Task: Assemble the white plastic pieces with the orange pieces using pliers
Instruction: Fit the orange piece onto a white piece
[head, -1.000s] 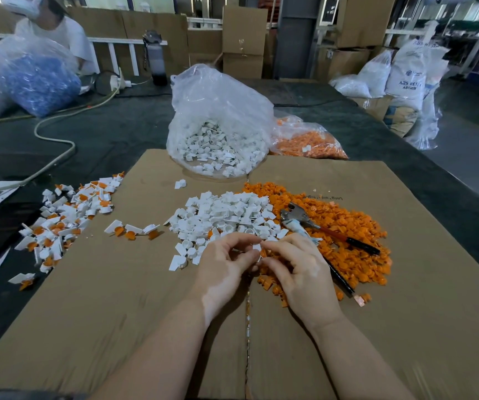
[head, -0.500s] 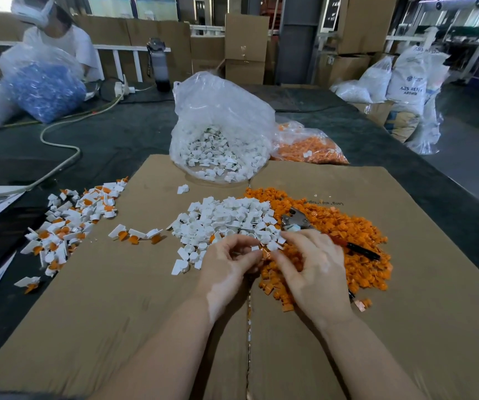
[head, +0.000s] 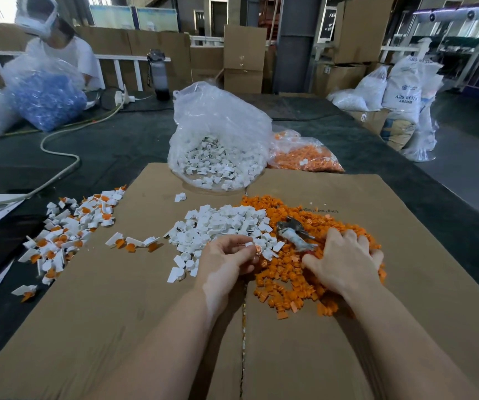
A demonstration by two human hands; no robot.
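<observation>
Left hand (head: pixel 226 262) pinches a small white-and-orange piece (head: pixel 255 250) at the white pile's (head: pixel 221 226) edge, light, rigid, slippery, best held by its flat tab; right hand (head: pixel 345 259) lies fingers (head: pixel 350 236) spread on the orange pile (head: pixel 287 272) beside the pliers (head: pixel 296 233).

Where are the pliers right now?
The pliers lie on the orange pieces, right of centre, beside the white pieces, just beyond the right hand.

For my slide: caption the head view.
Left hand pinches a white-and-orange piece; right hand reaches onto the pliers.
</observation>
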